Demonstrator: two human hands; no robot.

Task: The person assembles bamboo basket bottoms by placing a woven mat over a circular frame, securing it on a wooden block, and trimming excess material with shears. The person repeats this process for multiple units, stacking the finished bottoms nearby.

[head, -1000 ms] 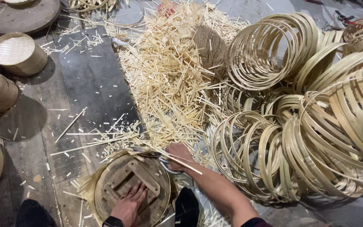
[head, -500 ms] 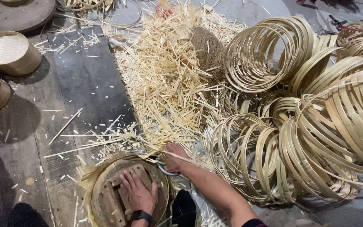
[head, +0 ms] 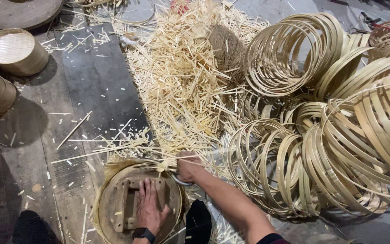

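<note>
Head view: round woven bamboo baskets point(head: 16, 50) stand at left on the dark plank floor point(head: 91, 81). Low centre, the left hand point(head: 150, 208) presses flat, fingers spread, on a round wooden form ringed with bamboo strip point(head: 113, 212). Just beside it, the right hand point(head: 188, 166) grips a curved metal tool point(head: 180, 180) at the form's rim. Pale bamboo offcuts point(head: 181, 77) lie behind; coiled bamboo hoops point(head: 339, 135) crowd the right.

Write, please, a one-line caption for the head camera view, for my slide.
Left hand presses a round wooden mould; right hand grips a curved metal tool beside pale bamboo offcuts.
</note>
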